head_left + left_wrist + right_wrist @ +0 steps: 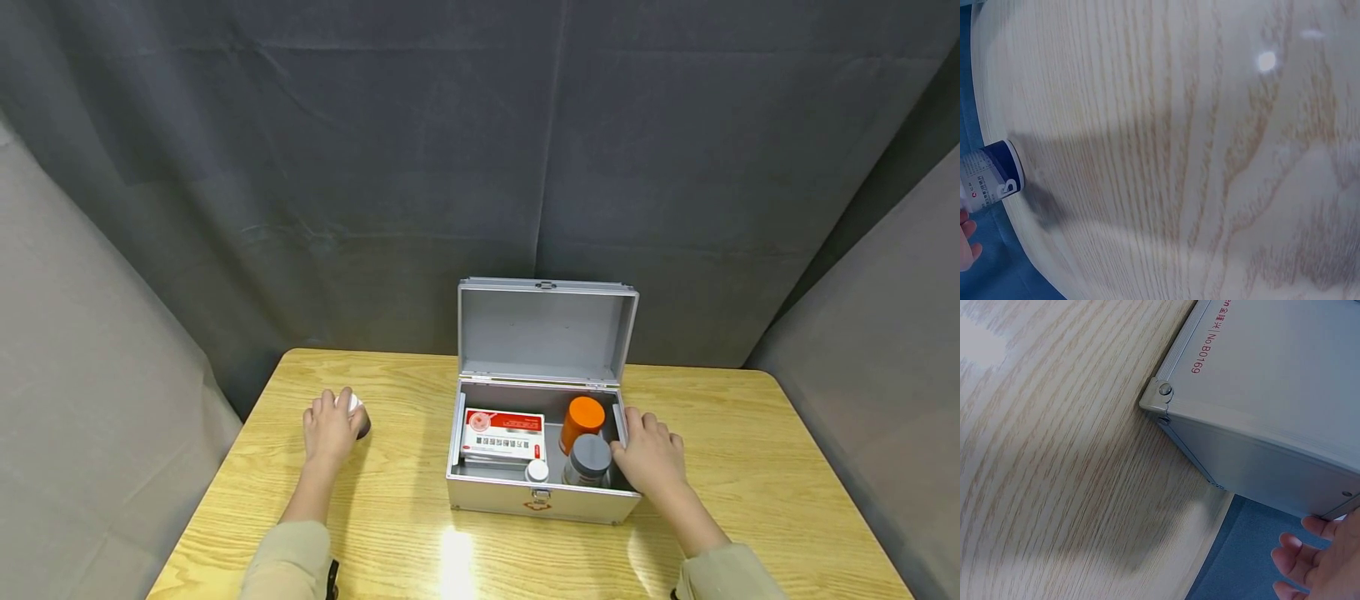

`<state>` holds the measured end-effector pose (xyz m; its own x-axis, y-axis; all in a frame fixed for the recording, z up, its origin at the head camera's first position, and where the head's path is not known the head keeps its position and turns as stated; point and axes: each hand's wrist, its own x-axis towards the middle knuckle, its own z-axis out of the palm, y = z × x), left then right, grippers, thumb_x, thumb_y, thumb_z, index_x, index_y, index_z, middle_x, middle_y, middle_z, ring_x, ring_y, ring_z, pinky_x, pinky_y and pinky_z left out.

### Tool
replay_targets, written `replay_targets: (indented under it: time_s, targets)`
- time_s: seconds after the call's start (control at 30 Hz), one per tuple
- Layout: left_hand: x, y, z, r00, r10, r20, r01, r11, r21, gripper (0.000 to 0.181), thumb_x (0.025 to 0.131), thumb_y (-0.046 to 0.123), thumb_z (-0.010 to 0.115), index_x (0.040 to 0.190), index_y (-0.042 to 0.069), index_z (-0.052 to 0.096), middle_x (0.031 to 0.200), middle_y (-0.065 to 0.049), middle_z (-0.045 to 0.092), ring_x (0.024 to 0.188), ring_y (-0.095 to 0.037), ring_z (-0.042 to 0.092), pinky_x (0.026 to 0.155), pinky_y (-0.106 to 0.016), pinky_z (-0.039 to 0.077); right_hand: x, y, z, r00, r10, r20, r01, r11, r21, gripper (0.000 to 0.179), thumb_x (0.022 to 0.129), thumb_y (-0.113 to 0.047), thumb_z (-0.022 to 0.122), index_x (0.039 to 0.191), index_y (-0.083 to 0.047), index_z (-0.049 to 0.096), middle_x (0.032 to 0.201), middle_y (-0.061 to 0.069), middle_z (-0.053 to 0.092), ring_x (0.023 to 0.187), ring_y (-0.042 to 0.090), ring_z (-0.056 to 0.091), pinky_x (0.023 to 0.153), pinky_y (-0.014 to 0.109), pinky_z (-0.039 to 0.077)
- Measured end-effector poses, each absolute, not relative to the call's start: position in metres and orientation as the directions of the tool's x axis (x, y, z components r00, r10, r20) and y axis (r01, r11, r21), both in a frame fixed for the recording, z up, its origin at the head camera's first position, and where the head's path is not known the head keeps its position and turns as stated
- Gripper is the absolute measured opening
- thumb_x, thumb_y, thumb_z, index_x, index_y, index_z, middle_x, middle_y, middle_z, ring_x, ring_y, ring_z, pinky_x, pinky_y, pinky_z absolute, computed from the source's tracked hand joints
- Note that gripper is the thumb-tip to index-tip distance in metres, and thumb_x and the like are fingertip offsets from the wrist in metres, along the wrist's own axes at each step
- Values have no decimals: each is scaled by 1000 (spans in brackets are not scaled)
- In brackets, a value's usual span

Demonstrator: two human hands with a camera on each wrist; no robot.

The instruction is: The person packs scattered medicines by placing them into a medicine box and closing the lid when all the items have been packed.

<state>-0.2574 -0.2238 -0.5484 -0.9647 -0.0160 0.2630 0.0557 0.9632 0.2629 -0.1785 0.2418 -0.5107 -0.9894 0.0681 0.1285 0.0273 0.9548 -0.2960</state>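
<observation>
In the head view my left hand [330, 425] is over the left of the table, holding a small bottle [992, 175] by its white-lidded end. The left wrist view shows the bottle's white and dark blue label, tilted close to the tabletop; contact cannot be told. My right hand [651, 454] grips the right rim of an open aluminium case [495, 497], thumb over the edge and fingers outside. Inside the case are a red-and-white medicine box [502, 435], an orange-lidded bottle [583, 421], a grey-lidded jar [588, 458] and a small white-capped bottle [536, 472].
The case's raised lid [546, 333] stands at the back, near a dark grey curtain [375, 183]. Light wood forms the tabletop [397, 517]. Pale cloth panels [90, 375] flank the table on both sides.
</observation>
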Motion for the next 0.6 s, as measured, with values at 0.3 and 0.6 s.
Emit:
replay_targets:
  time_s: [0.3, 0.6]
  targets:
    - [-259, -223, -550, -960, -8, 280, 56, 974, 220, 46, 92, 35, 49, 127, 5, 46, 110, -21, 45, 102, -36, 42, 90, -53, 32, -177, 240, -507, -989, 75, 124, 34, 952, -303, 53, 82, -25, 54, 126, 1, 38, 112, 29, 47, 103, 46, 44, 85, 61, 28]
    - [-258, -219, -550, -959, 30, 283, 89, 976, 199, 46, 91, 33, 51, 126, 4, 46, 108, -23, 45, 99, -37, 43, 89, -52, 34, -177, 240, -506, -990, 73, 122, 33, 953, -301, 53, 82, -25, 54, 125, 1, 39, 111, 29, 47, 102, 46, 45, 84, 61, 29]
